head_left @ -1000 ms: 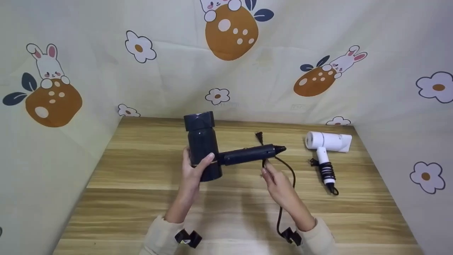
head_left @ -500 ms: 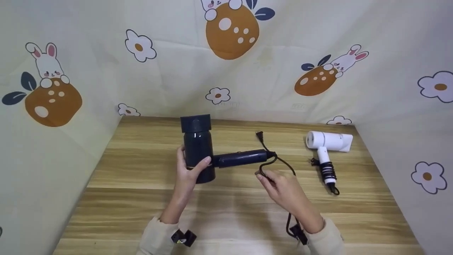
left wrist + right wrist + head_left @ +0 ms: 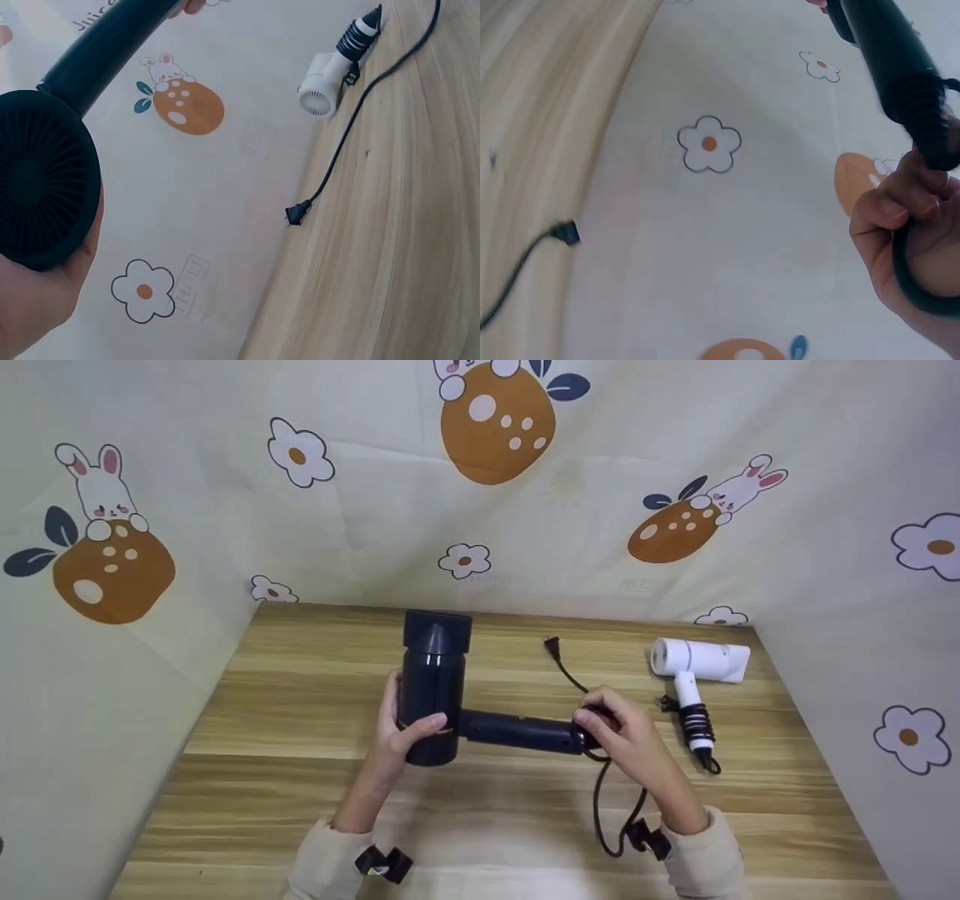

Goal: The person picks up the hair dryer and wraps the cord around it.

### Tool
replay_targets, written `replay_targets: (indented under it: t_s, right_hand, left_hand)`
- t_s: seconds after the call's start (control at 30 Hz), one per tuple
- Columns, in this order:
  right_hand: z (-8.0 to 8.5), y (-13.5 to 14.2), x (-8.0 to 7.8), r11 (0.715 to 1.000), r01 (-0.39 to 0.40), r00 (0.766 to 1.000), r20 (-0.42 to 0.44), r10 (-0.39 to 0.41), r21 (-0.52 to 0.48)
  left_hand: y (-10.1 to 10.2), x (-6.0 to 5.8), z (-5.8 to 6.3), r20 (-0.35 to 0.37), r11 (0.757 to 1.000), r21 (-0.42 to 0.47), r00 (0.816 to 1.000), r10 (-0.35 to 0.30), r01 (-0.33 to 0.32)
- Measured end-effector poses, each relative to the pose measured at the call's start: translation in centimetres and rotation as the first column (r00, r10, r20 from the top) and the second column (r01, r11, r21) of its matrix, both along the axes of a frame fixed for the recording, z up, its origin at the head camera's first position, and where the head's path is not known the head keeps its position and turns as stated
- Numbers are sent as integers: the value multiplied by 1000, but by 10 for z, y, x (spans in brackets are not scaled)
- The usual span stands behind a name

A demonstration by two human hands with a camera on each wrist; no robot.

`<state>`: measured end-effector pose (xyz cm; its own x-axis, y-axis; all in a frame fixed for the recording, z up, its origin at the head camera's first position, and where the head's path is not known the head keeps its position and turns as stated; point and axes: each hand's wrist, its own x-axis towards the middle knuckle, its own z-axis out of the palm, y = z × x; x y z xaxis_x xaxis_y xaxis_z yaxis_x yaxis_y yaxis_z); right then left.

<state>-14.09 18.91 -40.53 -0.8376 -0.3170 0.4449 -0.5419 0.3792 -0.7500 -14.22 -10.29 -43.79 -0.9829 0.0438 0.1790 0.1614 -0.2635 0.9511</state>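
Patterned cloth (image 3: 360, 510) walls in the wooden desk (image 3: 300, 690), and above its middle my left hand (image 3: 390, 739) holds the dark hair dryer (image 3: 435, 686) round its barrel, handle (image 3: 525, 732) pointing right. My right hand (image 3: 630, 739) grips the cord (image 3: 904, 277) at the handle's end; pulled too tight there, it could twist the smooth barrel in my hold, while the loose plug (image 3: 553, 646) at the far side might drag.

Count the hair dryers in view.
2: a dark hair dryer held in the left hand, and a white hair dryer lying at the far right of the wood-grain table.
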Motion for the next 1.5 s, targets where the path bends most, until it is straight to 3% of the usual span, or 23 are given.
replay_targets:
  t_s: [0.07,0.2,0.23,0.3,0.37,0.4,0.5,0.57,0.63,0.7,0.8,0.9,1.0,1.33,1.5]
  right_hand:
    - [-1,2,-3,989,-44,985,162,67,-141]
    - [-6,5,-7,934,-68,900,382,209,-351]
    - [-7,5,-7,919,-65,876,418,239,-389]
    - [-11,3,-6,901,-68,850,448,277,-429]
    - [-15,-1,-3,902,-88,841,453,294,-423]
    - [-18,-3,-2,917,-99,854,441,277,-386]
    - [-24,-10,2,976,-98,930,331,160,-196]
    - [-26,-14,6,999,-26,972,232,32,-27]
    - [-26,-17,9,992,52,991,114,-65,111]
    - [-26,-18,13,972,110,993,8,-114,209]
    - [-24,-19,16,944,145,981,-168,-98,295]
    - [-21,-20,17,925,159,945,-324,-41,346]
    - [-17,-19,19,918,157,905,-425,13,364]
    - [4,-6,17,961,94,821,-566,74,261]
    - [13,1,10,981,91,814,-580,25,170]
  left_hand:
    - [1,1,0,-15,999,35,1000,-10,10]
    - [2,1,1,-49,994,108,998,-25,30]
    - [3,1,1,-55,991,130,998,-25,32]
    - [4,0,1,-61,985,174,998,-11,21]
    - [5,-1,2,-54,978,209,998,28,-16]
    - [6,-1,3,-48,974,225,998,51,-39]
    - [8,-3,6,-28,965,236,992,125,-115]
    - [8,-4,8,-19,962,221,986,166,-158]
    - [8,-4,9,-11,962,191,980,198,-193]
    - [8,-4,9,-1,963,161,975,221,-218]
    - [7,-5,9,4,964,117,970,242,-240]
    - [6,-5,7,3,969,74,972,236,-236]
    - [6,-5,5,3,974,28,975,224,-224]
    - [0,-3,1,-7,985,-100,990,139,-140]
    - [-3,-4,3,-8,993,-111,1000,30,-31]
